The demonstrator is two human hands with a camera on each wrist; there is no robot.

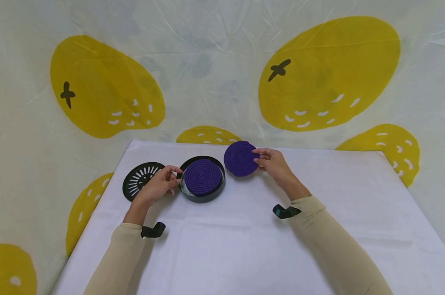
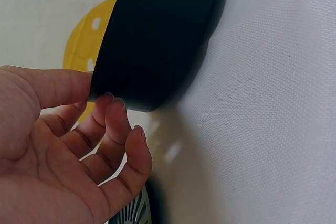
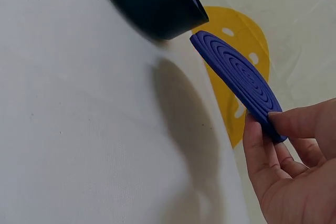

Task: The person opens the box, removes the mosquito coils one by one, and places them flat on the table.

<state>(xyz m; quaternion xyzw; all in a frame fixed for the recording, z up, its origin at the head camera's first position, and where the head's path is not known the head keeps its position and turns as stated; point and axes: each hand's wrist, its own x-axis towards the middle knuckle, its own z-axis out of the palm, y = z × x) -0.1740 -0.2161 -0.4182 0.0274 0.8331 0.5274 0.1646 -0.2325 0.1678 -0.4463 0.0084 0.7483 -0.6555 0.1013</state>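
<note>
Purple spiral mosquito coils fill a round dark tin (image 1: 201,199), their top coil (image 1: 202,177) facing up. My left hand (image 1: 158,185) pinches the tin's left rim between thumb and fingertips; the left wrist view shows the tin's dark side wall (image 2: 157,35) at the fingers. To the tin's right, my right hand (image 1: 275,163) grips a single flat mosquito coil (image 1: 240,159) by its right edge. That coil is tilted and held above the table, its shadow falling below it in the right wrist view. Behind my left hand lies a black slotted lid (image 1: 133,182), partly covered by the hand.
A white cloth covers the table (image 1: 226,246). Behind it hangs a pale curtain (image 1: 215,82) printed with large yellow fruit, which also runs down the left side. The table's back edge is just beyond the tin and the raised coil.
</note>
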